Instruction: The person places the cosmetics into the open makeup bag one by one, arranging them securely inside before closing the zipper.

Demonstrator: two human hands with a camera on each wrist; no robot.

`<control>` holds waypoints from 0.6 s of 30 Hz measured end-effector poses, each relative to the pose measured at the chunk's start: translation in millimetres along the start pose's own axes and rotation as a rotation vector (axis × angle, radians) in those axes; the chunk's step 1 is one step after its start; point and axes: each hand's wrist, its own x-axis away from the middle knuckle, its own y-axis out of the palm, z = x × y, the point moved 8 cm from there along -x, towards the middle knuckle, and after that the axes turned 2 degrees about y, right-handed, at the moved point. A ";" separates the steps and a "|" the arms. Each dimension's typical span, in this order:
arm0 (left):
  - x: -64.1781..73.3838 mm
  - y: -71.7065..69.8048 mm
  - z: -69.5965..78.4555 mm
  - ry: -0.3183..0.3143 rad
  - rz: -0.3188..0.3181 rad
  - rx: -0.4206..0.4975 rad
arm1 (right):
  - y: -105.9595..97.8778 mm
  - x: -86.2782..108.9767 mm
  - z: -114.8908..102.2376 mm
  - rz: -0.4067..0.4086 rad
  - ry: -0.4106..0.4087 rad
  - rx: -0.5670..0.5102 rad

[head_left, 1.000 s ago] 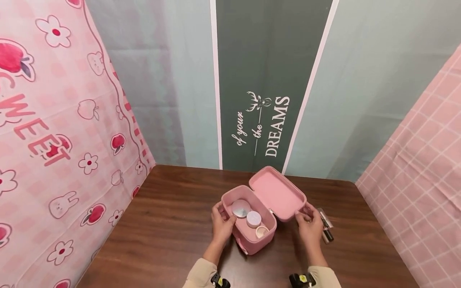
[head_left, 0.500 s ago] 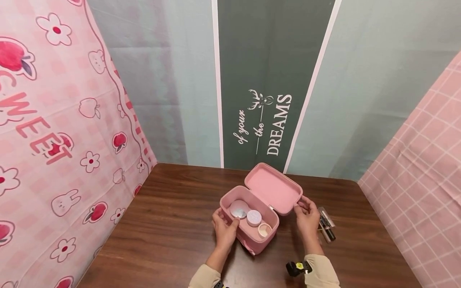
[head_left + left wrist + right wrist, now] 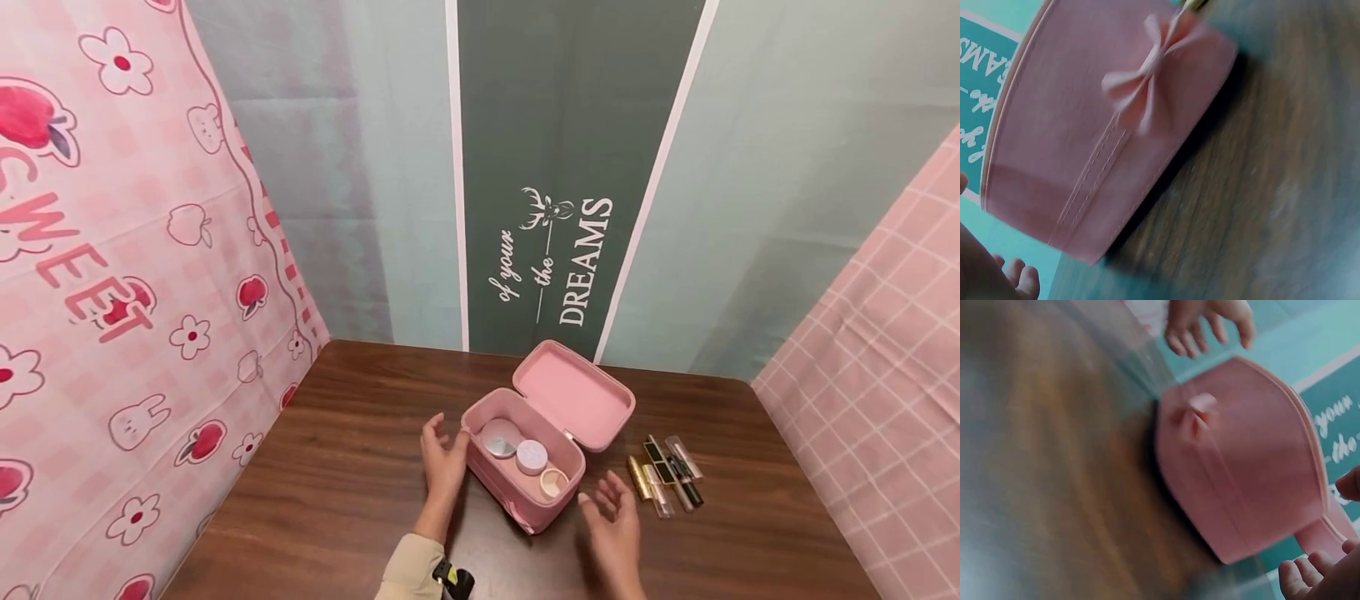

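A pink cosmetic case (image 3: 510,492) stands on the table with its lid (image 3: 576,396) swung back. Inside lie a round compact (image 3: 498,439) with a shiny part, a pale lilac round container (image 3: 532,457) and a small cream-coloured round piece (image 3: 553,482). Close to the case's left end is my left hand (image 3: 444,467), fingers loosely bent and holding nothing; whether the thumb touches the rim I cannot tell. My right hand (image 3: 617,529) is apart from the case at its near right, fingers spread and holding nothing. A pink bow (image 3: 1147,75) decorates the front in the left wrist view.
Several slim cosmetic tubes lie right of the case, among them a gold tube (image 3: 640,477), a black-and-gold one (image 3: 660,461) and a clear-and-black one (image 3: 686,483). Fabric curtains (image 3: 375,208) enclose the brown wooden table (image 3: 337,467) at the back and sides.
My right hand has let go of the lid and moved down toward me, uncovering more tubes. My left hand has loosened from the case's side and moved slightly left. The lid stays back.
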 end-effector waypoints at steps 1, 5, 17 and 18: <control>-4.1 0.0 -1.2 -0.011 -0.006 0.002 | 2.5 4.8 1.7 -0.010 0.003 0.007; -14.4 4.5 -7.1 -0.053 -0.063 0.013 | 13.7 19.4 7.5 -0.038 0.019 -0.022; -10.4 8.9 8.6 -0.088 -0.213 0.103 | 49.9 38.2 27.3 -0.098 0.084 -0.160; -9.0 6.7 14.0 -0.094 -0.222 0.108 | 51.3 37.4 28.5 -0.107 0.101 -0.187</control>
